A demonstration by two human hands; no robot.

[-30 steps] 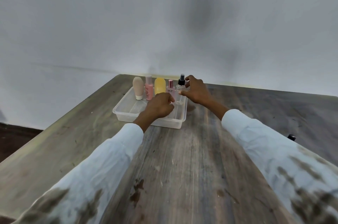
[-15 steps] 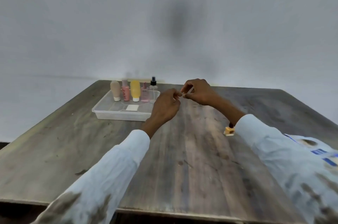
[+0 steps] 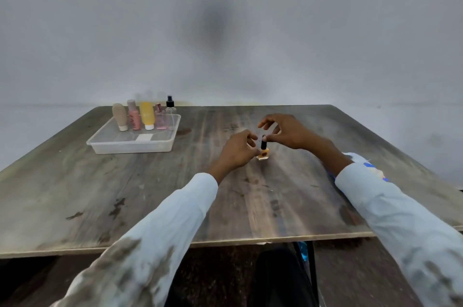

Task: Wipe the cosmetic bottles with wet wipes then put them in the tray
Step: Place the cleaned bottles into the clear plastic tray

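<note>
nail polish bottle [image 3: 262, 153]: small, amber-orange, black cap, upright on tabletop [image 3: 150, 194], well apart from tray [image 3: 132, 147]
left hand [image 3: 236, 150]: fingers curled beside bottle; grip unclear
right hand [image 3: 288, 131]: fingers arched above cap; contact unclear

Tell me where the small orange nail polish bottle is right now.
In the head view the orange nail polish bottle stands upright on the wooden table, right of the tray, between the left hand and right hand.

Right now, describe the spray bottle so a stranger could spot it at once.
On the wooden table, find the clear plastic tray at the far left. Five bottles stand along its far wall; the spray bottle is the rightmost, the only see-through one with a black pump top.
</note>
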